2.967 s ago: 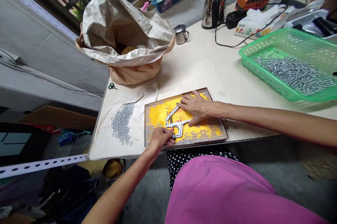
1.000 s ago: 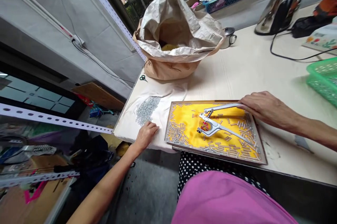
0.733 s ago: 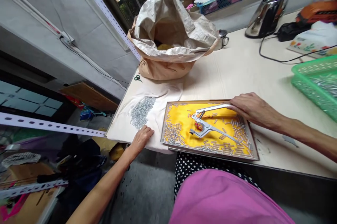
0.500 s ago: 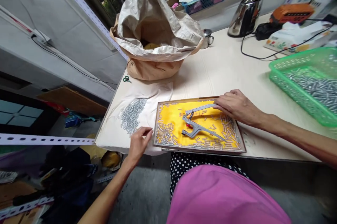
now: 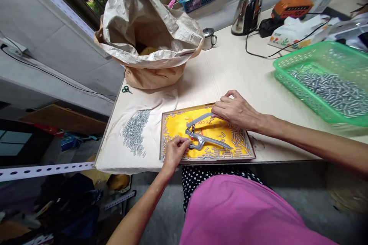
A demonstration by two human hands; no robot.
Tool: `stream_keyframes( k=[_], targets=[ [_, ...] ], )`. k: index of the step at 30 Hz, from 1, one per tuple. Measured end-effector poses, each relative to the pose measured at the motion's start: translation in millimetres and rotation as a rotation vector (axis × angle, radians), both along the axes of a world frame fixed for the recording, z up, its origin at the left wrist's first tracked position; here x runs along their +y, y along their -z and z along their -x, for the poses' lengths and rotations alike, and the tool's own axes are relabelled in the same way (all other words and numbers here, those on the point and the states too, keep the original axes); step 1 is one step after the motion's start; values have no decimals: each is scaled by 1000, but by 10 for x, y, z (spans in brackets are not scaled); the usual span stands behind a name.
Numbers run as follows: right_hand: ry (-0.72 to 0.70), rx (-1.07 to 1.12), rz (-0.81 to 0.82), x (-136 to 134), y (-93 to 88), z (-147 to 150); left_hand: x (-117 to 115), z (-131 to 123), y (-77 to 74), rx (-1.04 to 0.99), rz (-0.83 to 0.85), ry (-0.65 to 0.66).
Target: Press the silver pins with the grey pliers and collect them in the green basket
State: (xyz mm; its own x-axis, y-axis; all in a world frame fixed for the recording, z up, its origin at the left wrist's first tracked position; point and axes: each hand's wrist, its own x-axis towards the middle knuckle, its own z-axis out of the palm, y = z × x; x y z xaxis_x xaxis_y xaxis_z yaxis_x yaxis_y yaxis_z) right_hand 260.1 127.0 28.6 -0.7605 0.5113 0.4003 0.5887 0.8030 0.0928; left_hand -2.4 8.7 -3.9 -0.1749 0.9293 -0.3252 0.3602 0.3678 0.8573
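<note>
R hand [image 5: 237, 111] is gripping upper handle [image 5: 200, 118] of the pliers [image 5: 204, 138], sitting over the tray [image 5: 161, 134], handles apart; L hand [image 5: 174, 152] is touching nr the nose, can't tell if pinching anything. Prob. best: holding pliers steady, keeping L fingertips [image 5: 186, 143] clear b4 squeezing.

Person's clothing: loose magenta-pink cloth top [image 5: 238, 214], one plain colour, soft shallow creases, rounded outline at its far edge. Beneath it, black lower garment with small round white polka dots [image 5: 191, 180], closely and evenly scattered; cut, skirt or trousers, cannot be told. Left forearm [image 5: 143, 203] and right forearm [image 5: 310, 141] slender, bare as far as visible. Left hand [image 5: 175, 152] and right hand [image 5: 237, 110] likewise bare, slim-fingered.
</note>
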Motion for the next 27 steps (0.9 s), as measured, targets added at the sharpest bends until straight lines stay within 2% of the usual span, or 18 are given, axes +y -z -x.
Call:
stream_keyframes(
  k=[3,8,12,17,21,27],
  targets=[
    [-13,3,21,38,9,20,24,-21,0,6,43,21],
    [-30,-8,51,120,31,46,68,-54,-30,-37,221,15],
    [8,-53,62,110,35,105,108,-66,-72,-33,275,33],
    [87,-68,101,-92,54,173,134,-80,-101,-13,304,45],
    [93,-23,147,-281,134,153,127,-85,-92,-7,282,61],
    [98,-64,154,-444,252,128,106,-94,-88,15,237,67]
  ],
)
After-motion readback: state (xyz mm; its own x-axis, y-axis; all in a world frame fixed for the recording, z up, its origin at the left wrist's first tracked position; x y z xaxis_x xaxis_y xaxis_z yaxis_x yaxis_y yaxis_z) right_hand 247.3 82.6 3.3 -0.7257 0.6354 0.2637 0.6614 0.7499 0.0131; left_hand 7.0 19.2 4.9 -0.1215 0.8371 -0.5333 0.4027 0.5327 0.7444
